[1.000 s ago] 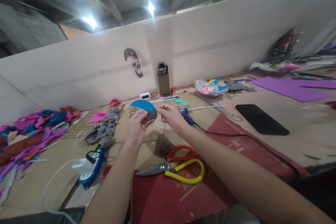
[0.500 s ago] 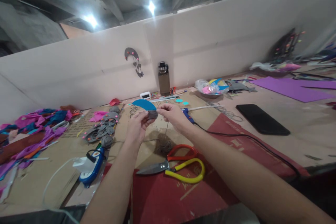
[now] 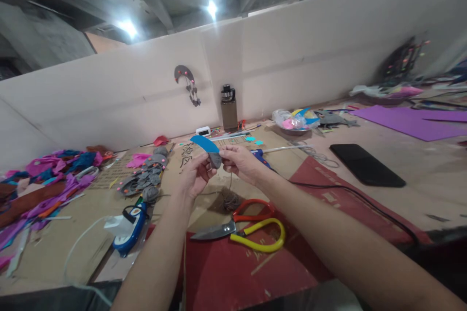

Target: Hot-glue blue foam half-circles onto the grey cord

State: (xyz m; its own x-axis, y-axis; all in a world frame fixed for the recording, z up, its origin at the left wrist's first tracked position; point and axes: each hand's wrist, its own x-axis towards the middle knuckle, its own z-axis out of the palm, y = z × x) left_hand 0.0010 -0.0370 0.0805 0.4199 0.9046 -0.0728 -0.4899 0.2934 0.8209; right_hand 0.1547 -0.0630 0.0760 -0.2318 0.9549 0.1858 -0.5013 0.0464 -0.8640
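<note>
Above the cardboard, my two hands hold a blue felt crescent point(image 3: 205, 144) whose lower end is grey. My left hand point(image 3: 197, 175) has its thumb and fingers closed on the grey end from below. At that same end, my right hand point(image 3: 239, 161) pinches the edge with thumb and forefinger. A strand of grey yarn drops from beneath the right hand towards a small yarn ball point(image 3: 230, 200). Below the hands lie big scissors point(image 3: 217, 231) with red and yellow handles. Partly hidden behind the right hand is a blue glue gun point(image 3: 258, 155).
Left of the hands are grey felt pieces with pink dots point(image 3: 144, 177), a blue power strip point(image 3: 130, 231) and a heap of felt scraps point(image 3: 54, 180). A bottle point(image 3: 229, 112) stands by the wall. Rightward lie a phone point(image 3: 367, 165), a black cable point(image 3: 350, 191) and purple sheets point(image 3: 408, 121).
The blue crescent has turned, so it slopes down to the right more steeply and looks narrower. Both hands stay at its grey end.
</note>
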